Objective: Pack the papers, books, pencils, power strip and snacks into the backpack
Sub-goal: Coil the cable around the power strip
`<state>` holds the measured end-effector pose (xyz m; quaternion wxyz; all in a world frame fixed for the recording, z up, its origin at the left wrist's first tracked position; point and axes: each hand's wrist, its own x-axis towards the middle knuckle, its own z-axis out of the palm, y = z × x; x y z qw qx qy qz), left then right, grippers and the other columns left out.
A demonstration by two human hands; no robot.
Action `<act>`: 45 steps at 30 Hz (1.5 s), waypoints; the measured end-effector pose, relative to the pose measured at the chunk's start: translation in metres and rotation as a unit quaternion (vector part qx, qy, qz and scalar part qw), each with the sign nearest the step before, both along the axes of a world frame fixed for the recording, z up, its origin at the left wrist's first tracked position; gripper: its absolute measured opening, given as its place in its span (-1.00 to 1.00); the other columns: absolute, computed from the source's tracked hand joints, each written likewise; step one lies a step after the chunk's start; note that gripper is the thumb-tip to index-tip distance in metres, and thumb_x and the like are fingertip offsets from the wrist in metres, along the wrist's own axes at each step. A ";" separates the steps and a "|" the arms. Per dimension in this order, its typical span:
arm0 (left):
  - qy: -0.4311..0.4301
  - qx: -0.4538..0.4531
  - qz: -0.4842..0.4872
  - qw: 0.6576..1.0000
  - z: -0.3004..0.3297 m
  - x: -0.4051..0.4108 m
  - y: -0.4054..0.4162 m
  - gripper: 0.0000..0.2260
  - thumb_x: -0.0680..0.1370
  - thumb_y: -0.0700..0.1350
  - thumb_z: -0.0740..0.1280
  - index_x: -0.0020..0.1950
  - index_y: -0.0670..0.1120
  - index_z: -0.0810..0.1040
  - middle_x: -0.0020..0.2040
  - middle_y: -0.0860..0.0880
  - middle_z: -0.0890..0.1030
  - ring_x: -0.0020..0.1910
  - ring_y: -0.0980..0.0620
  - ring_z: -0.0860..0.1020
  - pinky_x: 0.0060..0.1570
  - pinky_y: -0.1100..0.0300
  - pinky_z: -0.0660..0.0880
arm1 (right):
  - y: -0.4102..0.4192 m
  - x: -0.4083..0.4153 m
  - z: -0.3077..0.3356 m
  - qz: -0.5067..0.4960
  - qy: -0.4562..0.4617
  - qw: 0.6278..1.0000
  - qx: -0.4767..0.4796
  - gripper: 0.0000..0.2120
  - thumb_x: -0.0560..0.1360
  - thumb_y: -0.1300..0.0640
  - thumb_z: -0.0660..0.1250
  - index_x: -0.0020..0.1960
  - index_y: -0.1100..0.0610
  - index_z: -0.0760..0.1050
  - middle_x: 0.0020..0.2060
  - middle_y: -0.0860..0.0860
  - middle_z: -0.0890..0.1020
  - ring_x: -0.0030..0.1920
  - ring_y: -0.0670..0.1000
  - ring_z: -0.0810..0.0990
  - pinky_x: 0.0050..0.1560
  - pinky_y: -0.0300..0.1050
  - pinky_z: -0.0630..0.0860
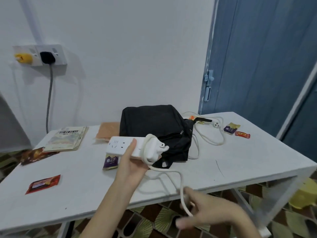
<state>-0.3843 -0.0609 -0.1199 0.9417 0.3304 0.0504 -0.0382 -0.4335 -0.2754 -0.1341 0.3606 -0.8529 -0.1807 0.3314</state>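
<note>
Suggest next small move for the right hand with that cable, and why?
Probably wind one more loop around the power strip. The left hand grips the strip with some white cable already wrapped round it, but a slack length runs down to the right hand, which is blurred. The backpack looks closed.

— What's the room like from where you stand?

— Plain pale wall (130, 48) behind a white table (231, 162) on thin white legs. A double wall socket (41, 54) sits on the left, with a yellow plug (22, 57) and a black plug (47, 57) in it; a grey cord (49, 95) hangs down from the black one.

— And the right side?

— A blue door (260, 54) with a pale latch (208, 85) on its edge. The floor (154, 220) is tiled in a brown and green leaf pattern, and something yellow (305, 194) lies on it under the table's right end.
</note>
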 end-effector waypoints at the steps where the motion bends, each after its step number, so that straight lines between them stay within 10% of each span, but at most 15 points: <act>1: 0.000 -0.003 -0.010 1.000 0.001 -0.003 -0.001 -0.34 0.38 -0.02 0.42 0.40 -0.25 0.33 0.32 -0.26 0.45 0.31 -0.22 0.44 0.17 -0.14 0.44 | 0.009 0.000 -0.001 -0.054 -0.012 0.996 0.072 -0.26 0.25 -0.28 0.46 0.32 -0.17 0.22 0.08 -0.20 0.53 -0.08 -0.22 0.60 0.06 -0.25 0.51; 5: -0.010 0.067 -0.024 0.997 -0.007 -0.012 -0.008 -0.58 0.42 -0.12 0.29 0.27 -0.18 0.45 0.15 -0.19 0.58 0.18 -0.16 0.53 0.05 0.01 0.54 | 0.042 0.011 -0.003 -0.220 -0.085 0.898 0.372 -0.38 0.30 -0.16 0.45 0.30 -0.17 0.32 0.09 -0.11 0.62 0.05 -0.08 0.64 0.07 -0.11 0.57; 8: -0.005 0.118 -0.018 0.993 -0.013 -0.021 -0.009 -0.68 0.40 -0.19 0.32 0.16 -0.15 0.49 0.09 -0.22 0.60 0.11 -0.21 0.56 0.04 -0.10 0.54 | 0.057 0.013 0.002 -0.222 -0.144 0.894 0.362 -0.55 0.37 0.08 0.49 0.21 -0.04 0.47 0.00 -0.03 0.64 -0.09 -0.03 0.65 -0.14 -0.21 0.58; 11: 0.004 0.252 0.029 0.967 -0.017 -0.025 -0.007 -0.35 0.41 -0.17 0.40 0.44 -0.15 0.22 0.31 -0.23 0.46 0.25 -0.20 0.48 0.15 -0.12 0.51 | 0.066 0.017 -0.002 -0.242 -0.120 0.883 0.384 -0.72 0.43 0.15 0.43 0.13 0.07 0.53 -0.05 0.09 0.63 -0.21 0.07 0.65 -0.28 -0.03 0.61; 13: -0.014 0.494 0.121 0.861 -0.022 -0.023 0.000 -0.04 0.35 0.17 0.45 0.52 -0.04 -0.09 0.52 -0.13 0.09 0.48 -0.13 0.13 0.44 -0.12 0.16 | 0.063 0.023 -0.006 -0.239 -0.108 0.883 0.390 -0.80 0.46 0.16 0.40 0.08 0.08 0.58 -0.09 0.11 0.65 -0.24 0.07 0.64 -0.35 -0.03 0.58; 16: -0.200 0.776 0.055 0.595 -0.024 -0.019 0.022 -0.07 0.16 0.63 0.00 0.45 0.28 -0.10 0.47 0.28 -0.25 0.47 0.17 -0.35 0.38 0.06 -0.48 | 0.045 0.036 0.003 -0.190 -0.043 0.903 0.383 -0.74 0.40 0.13 0.36 0.08 0.12 0.59 -0.13 0.12 0.67 -0.28 0.05 0.63 -0.42 -0.13 0.53; 19: -0.207 0.825 -0.123 0.512 -0.006 -0.016 0.035 -0.26 0.21 0.50 0.27 0.32 0.32 0.14 0.19 0.47 0.24 0.28 0.26 0.29 0.41 0.06 0.15 | 0.030 0.051 0.015 -0.164 0.010 0.924 0.344 -0.70 0.38 0.13 0.33 0.08 0.17 0.61 -0.22 0.10 0.64 -0.37 -0.01 0.56 -0.48 -0.20 0.45; 21: -0.217 0.815 -0.137 0.520 0.001 -0.011 0.032 -0.35 0.24 0.36 0.41 0.21 0.27 0.19 0.00 0.30 0.46 -0.04 0.21 0.48 0.00 0.16 0.52 | 0.028 0.058 0.023 -0.181 0.044 0.923 0.338 -0.68 0.40 0.12 0.33 0.12 0.18 0.59 -0.22 0.10 0.61 -0.36 -0.03 0.53 -0.45 -0.19 0.43; 25: -0.209 0.757 -0.065 0.615 0.003 -0.008 0.018 -0.16 0.26 0.25 0.45 0.37 0.27 0.00 -0.20 0.10 0.56 -0.27 0.17 0.54 -0.25 0.26 0.51 | 0.028 0.064 0.037 -0.269 -0.122 0.921 0.254 -0.63 0.53 0.10 0.31 0.32 0.08 0.43 0.02 -0.02 0.58 -0.14 -0.08 0.56 -0.16 -0.26 0.52; 30: -0.210 0.667 0.004 0.715 -0.003 -0.008 -0.007 -0.11 0.35 0.14 0.45 0.43 0.34 -0.14 -0.21 0.04 0.55 -0.25 0.14 0.53 -0.21 0.24 0.50 | 0.060 0.028 0.037 -0.425 -0.465 0.720 0.292 -0.89 0.54 0.10 0.29 0.07 0.02 0.49 -0.03 -0.12 0.52 -0.09 -0.18 0.47 -0.13 -0.36 0.40; 34: -0.187 0.558 0.046 0.807 -0.002 -0.008 -0.022 -0.37 0.49 0.22 0.15 0.50 0.12 0.00 -0.28 -0.03 0.45 -0.27 0.08 0.46 -0.20 0.27 0.40 | 0.081 0.017 0.034 -0.429 -0.409 0.725 0.352 -0.76 0.55 0.09 0.25 0.22 0.04 0.39 0.07 -0.14 0.43 -0.16 -0.25 0.49 -0.23 -0.32 0.51; 38: -0.180 0.456 0.042 0.870 -0.009 -0.017 -0.033 -0.55 0.61 0.00 0.10 0.49 0.07 0.07 -0.20 0.15 0.42 -0.22 0.26 0.41 -0.19 0.40 0.40 | 0.090 0.025 0.027 -0.403 -0.343 0.765 0.366 -0.47 0.56 0.07 0.25 0.48 -0.02 0.15 0.31 -0.11 0.38 0.19 -0.20 0.48 0.11 -0.28 0.51; 45: -0.198 0.379 0.138 0.893 -0.015 -0.023 -0.025 -0.38 0.51 -0.09 0.32 0.47 0.21 0.10 0.33 0.17 0.41 -0.16 0.13 0.53 -0.07 0.05 0.56 | 0.089 0.034 0.010 -0.350 -0.169 0.773 0.502 -0.59 0.56 0.20 0.25 0.38 -0.03 0.35 0.28 0.01 0.52 0.24 0.08 0.53 0.15 0.02 0.54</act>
